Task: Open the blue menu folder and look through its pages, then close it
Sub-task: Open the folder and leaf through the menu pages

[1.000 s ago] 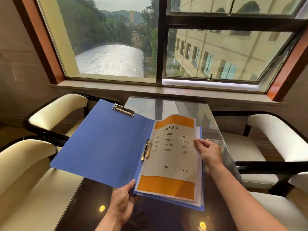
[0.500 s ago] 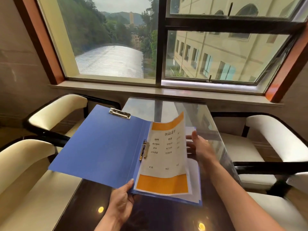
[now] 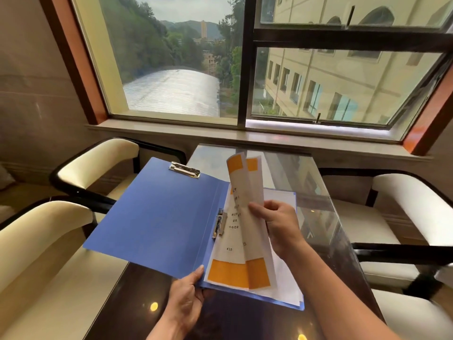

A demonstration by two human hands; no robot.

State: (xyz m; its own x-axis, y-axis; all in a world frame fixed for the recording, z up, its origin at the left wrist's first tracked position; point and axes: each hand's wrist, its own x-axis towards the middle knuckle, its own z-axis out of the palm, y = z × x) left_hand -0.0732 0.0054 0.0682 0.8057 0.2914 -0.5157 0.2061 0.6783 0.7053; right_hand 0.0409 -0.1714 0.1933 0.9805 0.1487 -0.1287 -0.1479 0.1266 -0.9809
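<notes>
The blue menu folder [image 3: 157,217] lies open above the table, its cover spread to the left with a metal clip at its top edge. My left hand [image 3: 187,298] grips the folder's bottom edge near the spine. My right hand [image 3: 279,224] pinches the right edge of the top menu page [image 3: 247,192], a white sheet with orange bands, and holds it lifted and curled toward the spine. A second orange-banded page [image 3: 228,256] shows beneath it, with white sheets under that.
A dark glass-topped table [image 3: 245,320] runs toward the window sill [image 3: 245,136]. Cream padded chairs with black frames stand on the left [image 3: 98,158] and on the right [image 3: 411,197]. A large window fills the far wall.
My right hand has lifted the top page from flat to nearly upright, swinging it left toward the spine. The folder and my left hand have hardly moved.
</notes>
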